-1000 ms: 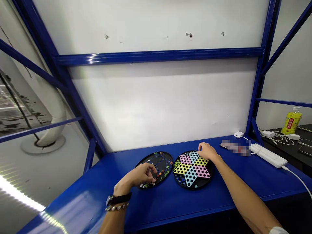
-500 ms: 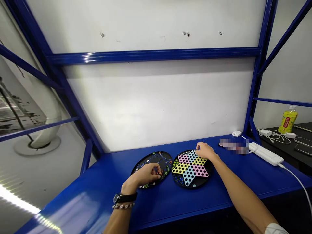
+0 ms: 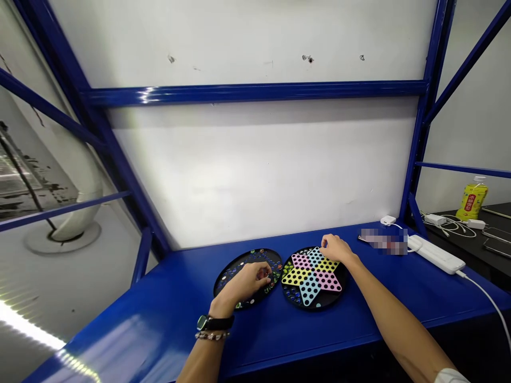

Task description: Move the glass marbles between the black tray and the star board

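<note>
My left hand [image 3: 249,281] curls over a round black tray [image 3: 222,283] of loose glass marbles [image 3: 275,276]. Its thumb and fingers close around reddish marbles, only partly visible. On the right lies a Chinese checkers board [image 3: 313,275], a pink, yellow and light-blue star with black holes in a round black base. Green and dark blue marbles sit in side pockets of that base. At the board's far right edge, my right hand [image 3: 336,249] points its pinched fingers downward. Whatever those fingertips hold is hidden. Tray and board lie side by side, rims very close.
Both rounds rest on a blue tabletop [image 3: 175,308] with a white back panel behind it. To the right are a blurred flat packet [image 3: 383,242], a white power strip [image 3: 437,254] and its cable. A yellow bottle [image 3: 472,198] and chargers stand on a black table beyond the frame.
My left hand has moved a little right and away from me across the tray, bringing its fingers nearer the board. My right hand stays at the board's edge.
</note>
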Available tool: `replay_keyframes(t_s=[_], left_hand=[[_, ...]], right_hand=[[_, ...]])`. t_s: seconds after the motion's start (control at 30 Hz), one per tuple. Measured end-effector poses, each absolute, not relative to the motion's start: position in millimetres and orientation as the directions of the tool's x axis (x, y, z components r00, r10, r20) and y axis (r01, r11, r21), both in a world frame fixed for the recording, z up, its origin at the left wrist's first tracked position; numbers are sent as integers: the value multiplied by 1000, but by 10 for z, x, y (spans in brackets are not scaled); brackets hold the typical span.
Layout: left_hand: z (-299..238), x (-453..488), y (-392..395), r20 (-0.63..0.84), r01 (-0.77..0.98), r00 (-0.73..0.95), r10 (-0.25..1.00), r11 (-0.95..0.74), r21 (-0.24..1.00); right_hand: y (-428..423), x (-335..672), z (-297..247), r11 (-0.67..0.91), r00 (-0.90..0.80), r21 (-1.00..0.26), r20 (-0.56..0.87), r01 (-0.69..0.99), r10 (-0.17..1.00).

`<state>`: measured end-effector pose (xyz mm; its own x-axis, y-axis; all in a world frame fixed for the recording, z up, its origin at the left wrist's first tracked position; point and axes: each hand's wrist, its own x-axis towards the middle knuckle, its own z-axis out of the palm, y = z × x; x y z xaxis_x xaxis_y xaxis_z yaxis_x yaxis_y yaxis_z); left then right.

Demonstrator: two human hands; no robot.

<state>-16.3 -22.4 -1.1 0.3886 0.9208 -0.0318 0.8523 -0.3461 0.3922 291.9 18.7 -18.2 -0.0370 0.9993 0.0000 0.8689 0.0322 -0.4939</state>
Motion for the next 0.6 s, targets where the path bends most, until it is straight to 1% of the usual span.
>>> replay_keyframes(t_s=[0.17, 0.37, 0.47, 0.6], left_hand=[[-24, -162, -219, -47, 842, 420, 906, -369, 394], [103, -109, -302, -39, 807, 436, 899, -371, 459], [92, -73, -311, -84, 824, 445, 892, -371, 427], [39, -94, -283, -118, 862, 410, 904, -342, 375]], right_hand=[[187, 2912, -184, 45, -53, -499, -2, 865, 999], [190, 2907, -194, 46, -41, -497, 20, 867, 999], [187, 2903, -197, 48, -44, -503, 21, 863, 999], [178, 2895, -194, 56, -47, -498, 30, 866, 998]])
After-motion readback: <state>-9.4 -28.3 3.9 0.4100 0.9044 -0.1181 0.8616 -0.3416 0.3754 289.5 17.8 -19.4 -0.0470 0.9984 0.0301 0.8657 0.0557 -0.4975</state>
